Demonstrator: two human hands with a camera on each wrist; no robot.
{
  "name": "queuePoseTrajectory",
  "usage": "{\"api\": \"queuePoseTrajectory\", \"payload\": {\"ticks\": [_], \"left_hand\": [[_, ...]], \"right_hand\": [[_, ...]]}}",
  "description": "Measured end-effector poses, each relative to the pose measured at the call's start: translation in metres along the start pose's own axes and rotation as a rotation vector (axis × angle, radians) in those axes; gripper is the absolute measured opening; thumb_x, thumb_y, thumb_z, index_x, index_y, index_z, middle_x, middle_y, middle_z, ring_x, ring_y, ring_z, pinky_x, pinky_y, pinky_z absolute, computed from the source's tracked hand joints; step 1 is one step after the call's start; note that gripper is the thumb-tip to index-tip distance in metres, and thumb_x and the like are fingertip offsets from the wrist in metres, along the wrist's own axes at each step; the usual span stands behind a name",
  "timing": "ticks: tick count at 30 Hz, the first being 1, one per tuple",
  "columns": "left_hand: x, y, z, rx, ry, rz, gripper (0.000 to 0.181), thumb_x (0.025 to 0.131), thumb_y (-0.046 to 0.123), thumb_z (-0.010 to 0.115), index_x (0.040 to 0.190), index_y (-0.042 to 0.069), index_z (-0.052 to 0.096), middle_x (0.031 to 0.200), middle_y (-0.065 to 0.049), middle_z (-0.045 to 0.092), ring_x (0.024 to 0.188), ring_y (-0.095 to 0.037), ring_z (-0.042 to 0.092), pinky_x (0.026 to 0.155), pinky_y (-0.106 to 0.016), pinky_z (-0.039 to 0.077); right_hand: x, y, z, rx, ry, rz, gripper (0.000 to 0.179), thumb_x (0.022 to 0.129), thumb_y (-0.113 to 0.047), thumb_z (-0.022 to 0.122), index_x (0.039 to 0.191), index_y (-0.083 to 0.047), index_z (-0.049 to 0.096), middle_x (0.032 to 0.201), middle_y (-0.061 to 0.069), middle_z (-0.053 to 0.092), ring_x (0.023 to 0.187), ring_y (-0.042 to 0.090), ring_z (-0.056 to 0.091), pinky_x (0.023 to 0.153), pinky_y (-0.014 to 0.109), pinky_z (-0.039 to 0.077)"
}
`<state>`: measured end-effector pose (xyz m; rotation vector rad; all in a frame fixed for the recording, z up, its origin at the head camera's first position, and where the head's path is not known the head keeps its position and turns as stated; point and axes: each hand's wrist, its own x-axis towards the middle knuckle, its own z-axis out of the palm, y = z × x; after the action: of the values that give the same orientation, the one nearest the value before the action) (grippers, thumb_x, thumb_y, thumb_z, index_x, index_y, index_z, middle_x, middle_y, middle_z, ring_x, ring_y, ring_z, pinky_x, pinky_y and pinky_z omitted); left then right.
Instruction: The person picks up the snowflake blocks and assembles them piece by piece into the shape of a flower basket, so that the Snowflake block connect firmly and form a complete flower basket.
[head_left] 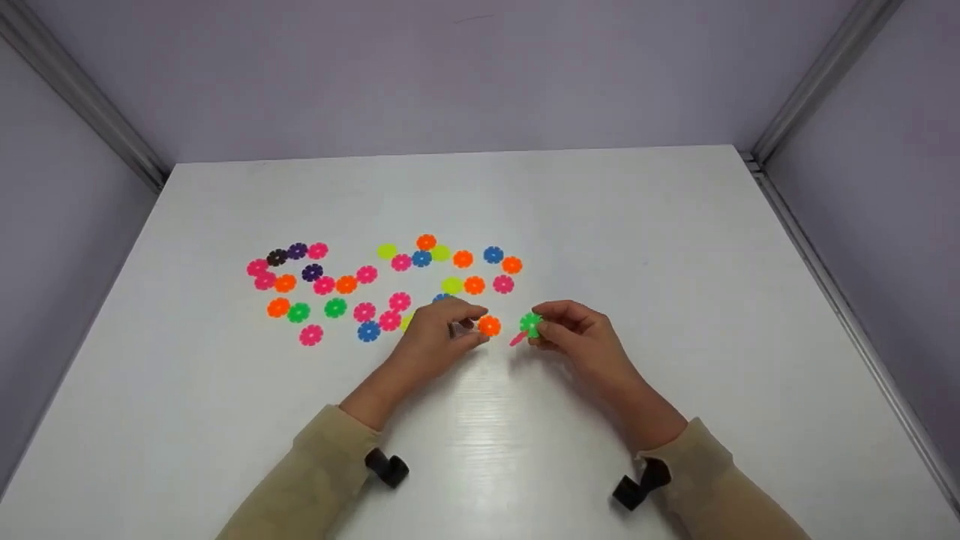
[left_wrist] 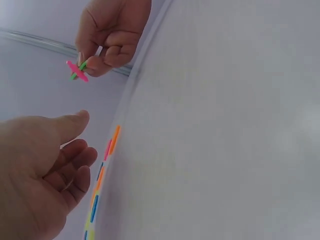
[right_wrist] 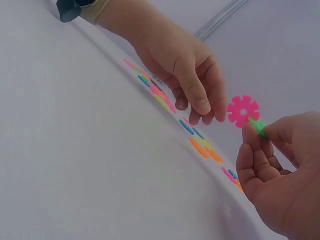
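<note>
My right hand (head_left: 581,330) pinches a green notched plastic disc (head_left: 529,324) between thumb and fingers above the table. A pink notched disc (right_wrist: 243,111) is slotted crosswise into the green one, and in the left wrist view the two form a cross. Facing it, my left hand (head_left: 439,330) hovers with thumb and fingers apart and nothing between them. In the head view an orange disc (head_left: 489,325) shows just beyond the left fingertips; the left wrist view shows the left hand not touching any disc.
Several loose notched discs lie flat on the white table (head_left: 480,457), among them a blue disc (head_left: 368,331), a pink disc (head_left: 311,334) and a purple disc (head_left: 313,272). They spread left of and behind the hands. Pale walls with metal corner rails surround the table.
</note>
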<state>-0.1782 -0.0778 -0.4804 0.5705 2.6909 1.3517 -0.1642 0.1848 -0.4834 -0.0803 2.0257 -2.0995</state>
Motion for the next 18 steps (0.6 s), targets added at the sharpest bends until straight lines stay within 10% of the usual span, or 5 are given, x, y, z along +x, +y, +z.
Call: {"api": "queuePoseTrajectory", "payload": {"ticks": [18], "left_hand": [[0.023,-0.005,0.003,0.152,-0.167,-0.096,0.032,0.099,0.021,0.077,0.13,0.014,0.073,0.125,-0.004,0.058,0.121,-0.02,0.055,0.102,-0.035,0.054]], "right_hand": [[0.0,0.002,0.001,0.015,-0.011,0.017,0.028,0.102,-0.009,0.071,0.129,0.0,0.072,0.119,0.018,0.067,0.106,0.03,0.068,0.093,0.037,0.061]]}}
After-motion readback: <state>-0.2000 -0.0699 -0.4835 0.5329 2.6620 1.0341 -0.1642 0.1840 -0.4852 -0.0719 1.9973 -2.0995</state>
